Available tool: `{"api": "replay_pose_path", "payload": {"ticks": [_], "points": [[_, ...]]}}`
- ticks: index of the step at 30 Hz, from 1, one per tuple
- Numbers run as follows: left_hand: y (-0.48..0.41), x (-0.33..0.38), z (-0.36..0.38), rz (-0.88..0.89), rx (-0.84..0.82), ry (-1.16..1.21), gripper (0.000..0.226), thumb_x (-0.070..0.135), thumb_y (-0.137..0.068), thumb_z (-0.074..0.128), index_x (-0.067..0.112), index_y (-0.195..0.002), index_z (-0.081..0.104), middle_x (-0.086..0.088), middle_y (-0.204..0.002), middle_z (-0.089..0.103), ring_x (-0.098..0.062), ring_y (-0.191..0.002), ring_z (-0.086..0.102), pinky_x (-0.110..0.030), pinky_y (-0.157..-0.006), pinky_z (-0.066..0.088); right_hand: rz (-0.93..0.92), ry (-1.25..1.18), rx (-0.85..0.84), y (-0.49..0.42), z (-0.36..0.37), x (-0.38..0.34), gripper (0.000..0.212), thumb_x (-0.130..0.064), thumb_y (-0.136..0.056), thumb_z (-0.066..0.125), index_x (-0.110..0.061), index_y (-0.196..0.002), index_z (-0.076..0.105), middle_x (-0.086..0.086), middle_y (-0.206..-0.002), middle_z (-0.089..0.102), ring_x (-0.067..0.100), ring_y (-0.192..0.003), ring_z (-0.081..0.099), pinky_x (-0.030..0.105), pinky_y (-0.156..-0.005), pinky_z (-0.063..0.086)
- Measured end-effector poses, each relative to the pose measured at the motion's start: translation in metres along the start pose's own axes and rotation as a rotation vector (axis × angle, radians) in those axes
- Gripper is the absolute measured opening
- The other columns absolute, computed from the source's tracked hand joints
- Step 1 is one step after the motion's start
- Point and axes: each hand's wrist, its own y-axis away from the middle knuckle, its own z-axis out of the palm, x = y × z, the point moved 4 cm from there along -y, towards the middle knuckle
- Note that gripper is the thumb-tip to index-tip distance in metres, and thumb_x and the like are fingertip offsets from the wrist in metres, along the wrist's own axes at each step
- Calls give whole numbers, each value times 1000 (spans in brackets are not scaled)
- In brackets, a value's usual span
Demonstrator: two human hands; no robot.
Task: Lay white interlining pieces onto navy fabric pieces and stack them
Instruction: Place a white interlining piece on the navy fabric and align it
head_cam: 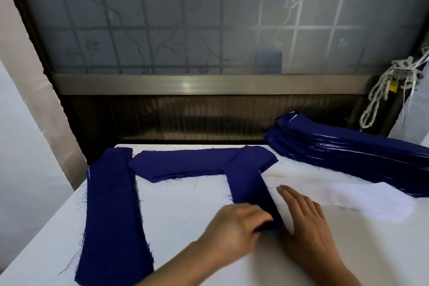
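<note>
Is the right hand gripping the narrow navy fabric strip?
No. The right hand lies flat beside the narrow navy fabric strip, whose near end the left hand pinches.

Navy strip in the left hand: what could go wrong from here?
The navy strip that the left hand pinches overlaps the far navy piece; pulling it may drag that piece askew. The fanned navy stack seems to lie on an edge of the white interlining, so sliding that out could spill the stack.
</note>
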Motion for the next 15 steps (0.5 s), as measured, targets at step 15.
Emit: {"api": "replay_pose_path", "payload": {"ticks": [15], "points": [[65,-84,-59,-541,741,68,21,23,-97,60,11,-106,74,25,-83,66,-2,-65,63,-17,-59,49,-127,22,281,3,-2,5,12,-7,-80,57,-4,-79,69,11,-94,73,20,-104,59,39,-105,37]]}}
